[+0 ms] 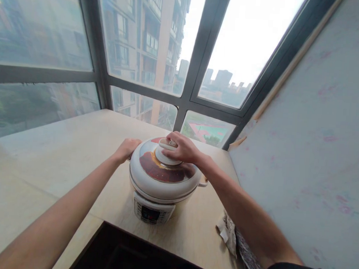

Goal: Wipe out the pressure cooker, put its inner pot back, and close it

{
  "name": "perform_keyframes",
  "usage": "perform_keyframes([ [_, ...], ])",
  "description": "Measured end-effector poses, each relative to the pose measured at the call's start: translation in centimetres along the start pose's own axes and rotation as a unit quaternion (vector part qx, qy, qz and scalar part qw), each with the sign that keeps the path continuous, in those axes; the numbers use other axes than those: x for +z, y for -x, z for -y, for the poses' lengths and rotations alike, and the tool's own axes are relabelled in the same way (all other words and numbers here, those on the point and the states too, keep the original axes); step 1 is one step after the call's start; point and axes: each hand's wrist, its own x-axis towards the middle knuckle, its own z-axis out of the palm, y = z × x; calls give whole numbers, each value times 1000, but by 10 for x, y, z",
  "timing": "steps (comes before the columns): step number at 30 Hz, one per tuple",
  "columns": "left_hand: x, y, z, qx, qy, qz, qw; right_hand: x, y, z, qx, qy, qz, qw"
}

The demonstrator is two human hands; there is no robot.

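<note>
A white electric cooker (163, 194) with a control panel on its front stands on the pale window ledge. Its domed lid (152, 181) has a dark brown and clear top with a white knob (162, 156) in the middle. My right hand (183, 147) is closed round that knob. At the cooker's left side, my left hand (126, 149) grips the side handle, which is mostly hidden under the fingers. The right side handle (203, 183) shows free below my right forearm. The lid appears seated on the pot.
Grey-framed windows (188, 82) rise behind the ledge (75, 144). A papered wall (313, 138) closes off the right side. In front of the cooker lies a dark glossy panel (135, 253). A crumpled cloth (228, 233) lies at the right beneath my forearm.
</note>
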Motion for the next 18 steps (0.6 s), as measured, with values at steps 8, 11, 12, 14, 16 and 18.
perform_keyframes([
  [8, 1, -8, 7, -35, 27, 6, 999, -5, -4, -10, -33, -74, 21, 997],
  [11, 2, -9, 9, -41, 31, 5, 999, -10, -4, -7, -29, -60, 35, 997],
  [12, 2, -8, 9, -42, 32, 3, 999, -12, -4, -7, -30, -56, 42, 997],
  [14, 3, -8, 10, -45, 35, -2, 998, -14, -5, -5, -34, -50, 54, 997],
  [16, 4, -7, 12, -48, 38, -5, 998, -15, -4, -4, -37, -44, 53, 997],
  [18, 5, -6, 14, -54, 41, -3, 998, -16, -4, -4, -42, -36, 46, 997],
])
